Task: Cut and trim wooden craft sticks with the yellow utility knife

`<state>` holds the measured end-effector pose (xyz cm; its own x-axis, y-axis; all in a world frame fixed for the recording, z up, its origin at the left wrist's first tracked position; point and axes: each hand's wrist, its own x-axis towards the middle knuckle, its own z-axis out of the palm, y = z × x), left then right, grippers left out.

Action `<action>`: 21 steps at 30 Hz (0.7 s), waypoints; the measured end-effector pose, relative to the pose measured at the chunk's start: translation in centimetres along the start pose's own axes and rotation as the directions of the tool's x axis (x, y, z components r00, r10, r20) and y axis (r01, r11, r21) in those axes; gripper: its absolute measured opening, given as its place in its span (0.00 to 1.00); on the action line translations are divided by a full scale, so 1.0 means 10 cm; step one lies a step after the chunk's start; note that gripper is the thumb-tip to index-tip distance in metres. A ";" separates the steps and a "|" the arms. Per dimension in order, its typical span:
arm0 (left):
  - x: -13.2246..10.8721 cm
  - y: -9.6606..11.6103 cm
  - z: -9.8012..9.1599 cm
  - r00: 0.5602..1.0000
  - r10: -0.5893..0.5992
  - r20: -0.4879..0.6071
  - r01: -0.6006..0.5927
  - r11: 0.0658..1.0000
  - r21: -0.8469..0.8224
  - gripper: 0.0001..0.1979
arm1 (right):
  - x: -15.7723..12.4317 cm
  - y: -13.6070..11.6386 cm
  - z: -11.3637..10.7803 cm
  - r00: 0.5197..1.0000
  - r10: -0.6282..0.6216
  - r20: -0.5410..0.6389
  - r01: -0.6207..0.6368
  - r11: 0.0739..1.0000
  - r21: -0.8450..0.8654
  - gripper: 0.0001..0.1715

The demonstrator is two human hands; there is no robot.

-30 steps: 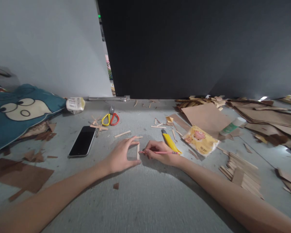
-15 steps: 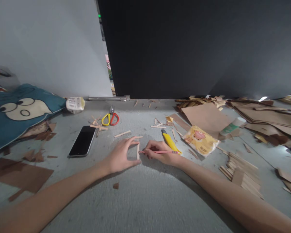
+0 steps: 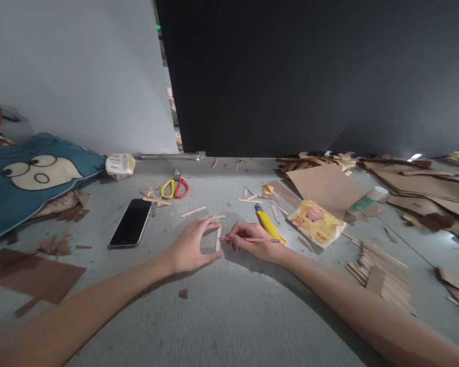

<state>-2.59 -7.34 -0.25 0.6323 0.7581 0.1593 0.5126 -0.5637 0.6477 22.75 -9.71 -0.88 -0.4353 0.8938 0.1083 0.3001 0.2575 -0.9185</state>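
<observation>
Between the thumb and fingers of my left hand is a short wooden craft stick, held at its two ends on the table. My right hand grips a pink pencil, whose tip touches or nearly touches the stick's right side. Another craft stick pokes out just beyond my left fingertips, partly hidden by them. A loose craft stick lies farther back. To the right of my right hand rests a yellow utility knife.
Red-and-yellow-handled pliers and a phone lie left. On the right are a yellow packet, a glue stick, a stack of craft sticks and cardboard. A blue cushion lies far left; a dark panel stands behind.
Almost nothing differs. Both hands, the craft stick and the pencil hold the same positions; the whole view has shifted very slightly.
</observation>
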 end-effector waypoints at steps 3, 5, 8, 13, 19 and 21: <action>0.00 0.00 0.00 1.000 -0.004 -0.002 0.004 1.000 -0.004 0.44 | 0.00 0.00 0.00 1.000 0.008 0.010 -0.008 1.000 0.000 0.19; 0.00 -0.01 0.00 1.000 0.000 0.000 0.000 1.000 -0.005 0.43 | 0.00 0.00 0.00 1.000 0.012 0.019 -0.012 1.000 0.000 0.19; 0.00 -0.01 0.00 1.000 0.009 0.007 -0.009 1.000 -0.003 0.43 | 0.00 0.00 0.00 1.000 0.012 0.020 -0.012 1.000 0.019 0.19; 0.00 0.00 -0.01 1.000 0.012 0.009 -0.012 1.000 -0.001 0.43 | 0.01 -0.01 0.00 1.000 0.026 0.007 -0.027 0.999 0.019 0.17; 0.00 0.01 -0.01 1.000 0.003 0.011 -0.003 1.000 0.006 0.43 | 0.01 0.02 0.00 0.999 0.027 0.030 -0.028 0.999 0.026 0.18; 0.01 0.01 -0.01 1.000 0.002 0.013 -0.002 1.000 0.007 0.43 | 0.01 0.03 0.00 1.000 0.027 0.013 -0.027 0.999 0.021 0.18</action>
<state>-2.54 -7.35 -0.07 0.6405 0.7530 0.1508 0.5155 -0.5672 0.6423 22.74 -9.51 -1.16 -0.4380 0.8955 0.0785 0.2943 0.2253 -0.9288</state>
